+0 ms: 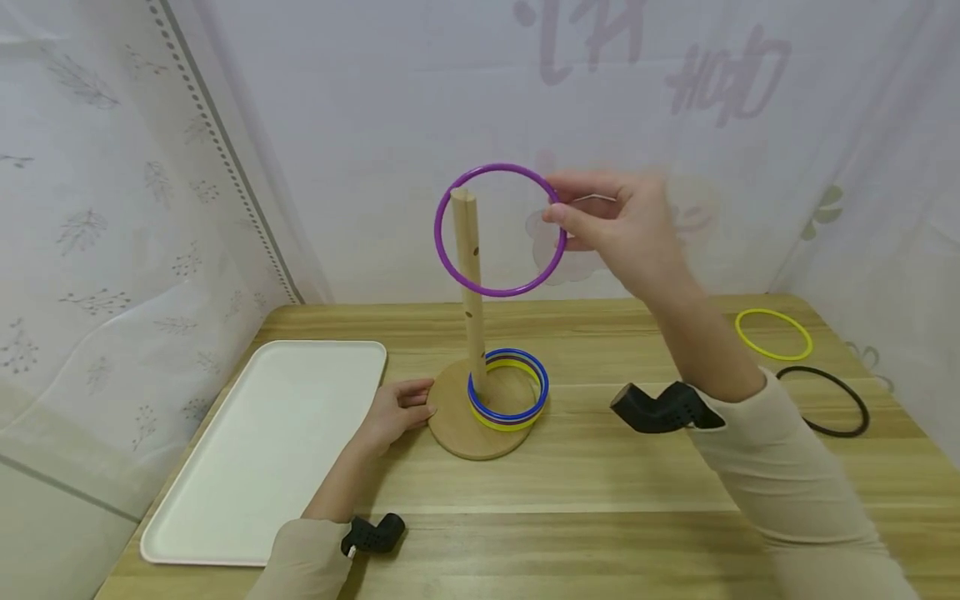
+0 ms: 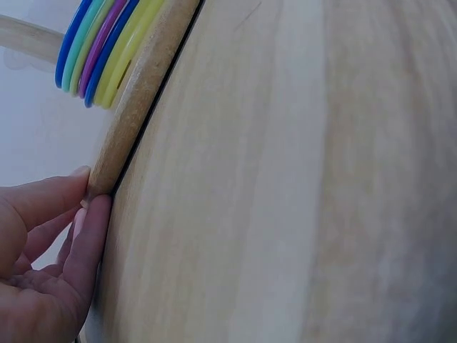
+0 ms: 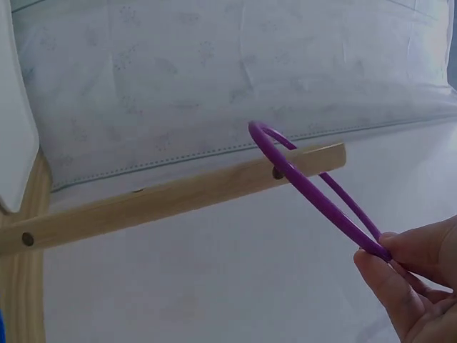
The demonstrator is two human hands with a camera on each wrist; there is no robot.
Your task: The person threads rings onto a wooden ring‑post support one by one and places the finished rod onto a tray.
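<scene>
My right hand [image 1: 626, 225] holds a purple ring [image 1: 500, 292] by its right side, pinched between thumb and fingers [image 3: 385, 286]. The ring stands tilted around the upper end of a wooden post [image 3: 178, 194]; its near side crosses in front of the post and its far side passes behind. My left hand [image 1: 390, 415] grips the rim of the round wooden base [image 1: 480, 446], thumb on one face and fingers [image 2: 89, 243] at the edge. Around the foot of the post lie several stacked rings [image 2: 98, 53], blue on top, with green, purple and yellow among them.
A white tray [image 1: 277, 442] lies left of the base, beside my left forearm. At the right of the wooden table [image 1: 570, 500] lie a yellow ring [image 1: 772, 357] and a black ring [image 1: 862, 408], partly behind my right sleeve. Pale printed curtains [image 1: 360, 125] hang behind the table.
</scene>
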